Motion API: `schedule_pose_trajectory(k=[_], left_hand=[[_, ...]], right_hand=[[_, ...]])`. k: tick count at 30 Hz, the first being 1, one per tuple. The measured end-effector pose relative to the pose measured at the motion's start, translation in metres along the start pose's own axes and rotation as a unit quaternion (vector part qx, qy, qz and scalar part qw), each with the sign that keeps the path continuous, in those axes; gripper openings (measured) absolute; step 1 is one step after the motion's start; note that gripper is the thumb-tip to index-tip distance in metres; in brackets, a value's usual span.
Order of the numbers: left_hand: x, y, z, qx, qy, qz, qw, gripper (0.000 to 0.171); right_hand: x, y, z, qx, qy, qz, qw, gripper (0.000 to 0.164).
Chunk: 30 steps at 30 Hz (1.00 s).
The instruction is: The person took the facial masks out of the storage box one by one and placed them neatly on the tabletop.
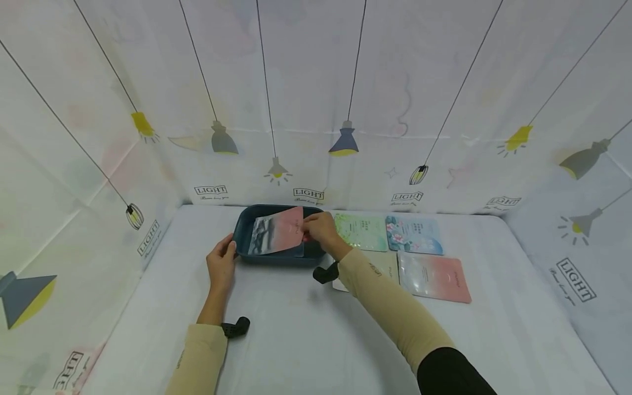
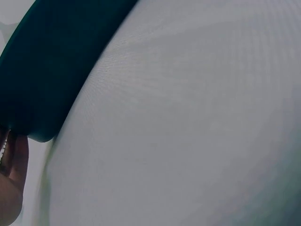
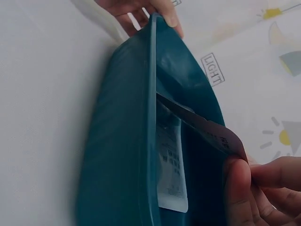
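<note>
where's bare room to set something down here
Widest: the white cloth-covered table in front of the teal rectangular tray, between the beige sleeves. There's also room right of the four flat pastel packets. Crowded: among those packets, and at the tray, where the left hand grips one end and the right hand holds a pink-and-grey packet.

The bin (image 1: 281, 262) looks like smooth plastic to me, with a soft sheen on its inner wall and a duller outside. The held packet (image 1: 288, 226) seems thin and smooth, foil or plastic film; I can't tell which. The pink packet (image 1: 436, 277) farther over catches the light, glossy and slightly rippled at its pale end. The sheet (image 1: 276, 340) underneath is matt cloth, fine-grained close up. The backdrop (image 1: 306, 71) appears to be creased printed fabric, the sleeves (image 1: 395, 307) matt cloth.
</note>
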State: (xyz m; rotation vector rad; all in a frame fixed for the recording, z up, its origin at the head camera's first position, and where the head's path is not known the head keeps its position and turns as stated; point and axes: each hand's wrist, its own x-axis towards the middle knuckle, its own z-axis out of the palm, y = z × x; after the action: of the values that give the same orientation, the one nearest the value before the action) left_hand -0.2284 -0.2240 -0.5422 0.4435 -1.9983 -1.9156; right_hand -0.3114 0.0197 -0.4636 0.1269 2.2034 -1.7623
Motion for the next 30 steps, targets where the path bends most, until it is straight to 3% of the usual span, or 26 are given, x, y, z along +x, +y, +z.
schedule_pose_trajectory(k=[7, 12, 16, 24, 30], left_hand=[[0.003, -0.010, -0.002, 0.004, -0.001, -0.001, 1.0000, 0.038], [-0.002, 0.000, -0.004, 0.002, -0.014, -0.014, 0.9998, 0.037], [-0.005, 0.010, -0.003, 0.012, -0.019, -0.003, 0.9997, 0.037], [0.002, -0.007, 0.002, 0.005, -0.003, 0.016, 0.9999, 0.039], [0.002, -0.008, 0.002, 0.005, 0.006, 0.016, 0.9998, 0.037]], right_hand=[[-0.003, -0.006, -0.013, 0.019, -0.003, -0.004, 1.000, 0.024], [-0.005, -0.010, -0.023, 0.019, -0.002, -0.007, 1.000, 0.025], [-0.007, -0.011, -0.034, 0.012, 0.002, -0.013, 1.000, 0.026], [-0.012, -0.006, -0.067, 0.028, -0.003, -0.001, 1.000, 0.031], [-0.021, -0.004, -0.088, 0.058, 0.001, -0.007, 0.998, 0.033]])
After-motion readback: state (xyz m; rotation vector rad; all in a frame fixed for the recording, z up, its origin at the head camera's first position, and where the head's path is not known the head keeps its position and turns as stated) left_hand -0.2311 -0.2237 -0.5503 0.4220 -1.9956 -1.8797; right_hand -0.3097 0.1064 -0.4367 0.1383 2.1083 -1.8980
